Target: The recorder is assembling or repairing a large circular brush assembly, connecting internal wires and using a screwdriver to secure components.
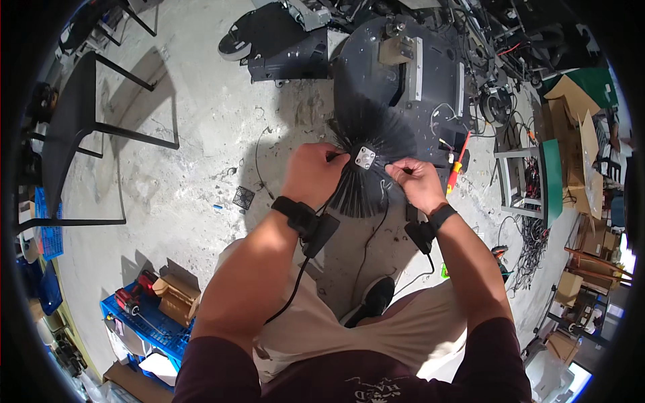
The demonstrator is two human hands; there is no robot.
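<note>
I hold a round black finned part (pixel 366 171) with a small square silver plate (pixel 365 158) at its centre, above the concrete floor. My left hand (pixel 312 173) grips its left edge. My right hand (pixel 416 183) pinches its right side with the fingers closed on the fins. A thin black wire (pixel 371 242) hangs down from the part. Both wrists carry black bands with small black boxes and cables.
A large round black base (pixel 403 67) with metal brackets and wiring lies just beyond the part. A red and yellow screwdriver (pixel 458 164) rests to its right. A black chair (pixel 80 127) stands left, a small fan grille (pixel 243 197) on the floor, a blue crate (pixel 144 322) lower left, cardboard boxes right.
</note>
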